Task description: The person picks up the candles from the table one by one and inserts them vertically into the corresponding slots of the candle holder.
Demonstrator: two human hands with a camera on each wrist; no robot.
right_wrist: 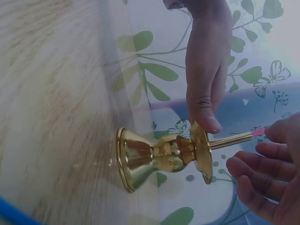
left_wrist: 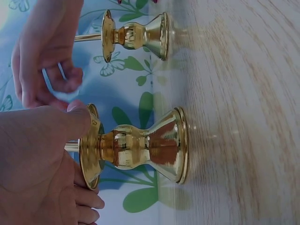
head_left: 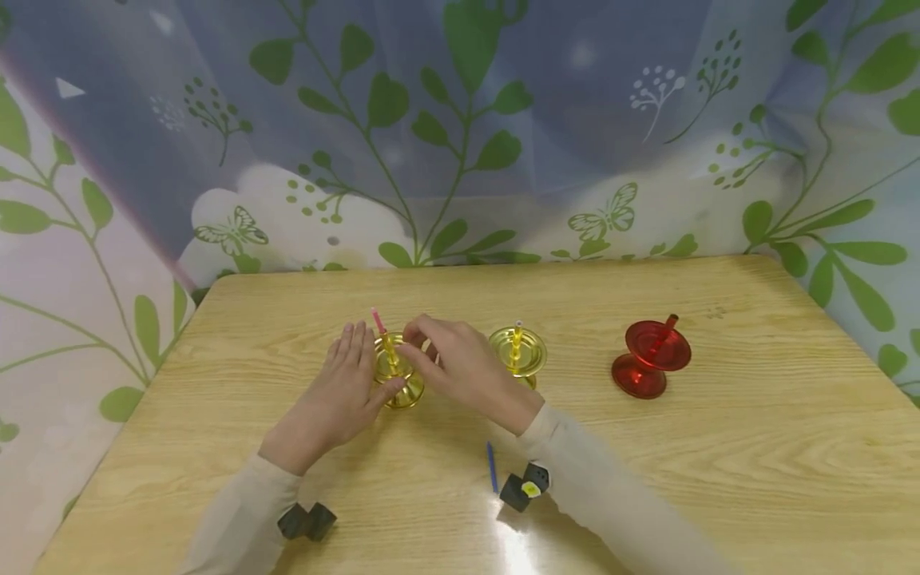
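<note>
A gold candle holder [head_left: 406,393] with a wide dish stands upright at left of centre. A thin pink candle [head_left: 378,319] sticks up from its central tube. My left hand [head_left: 341,391] holds this holder's dish, thumb on the near rim and fingers along the left side. My right hand [head_left: 460,363] hovers just right of the candle, fingers loosely bent with nothing between them. In the right wrist view its thumb overlaps the pink candle [right_wrist: 258,132]; I cannot tell whether they touch.
A second gold candle holder [head_left: 530,351] stands behind my right hand, partly hidden. Farther right is a red candle holder [head_left: 642,375]. On the wooden table [head_left: 755,463] lies a thin blue candle [head_left: 492,467], near the right sleeve. A leaf-patterned curtain [head_left: 460,160] hangs behind.
</note>
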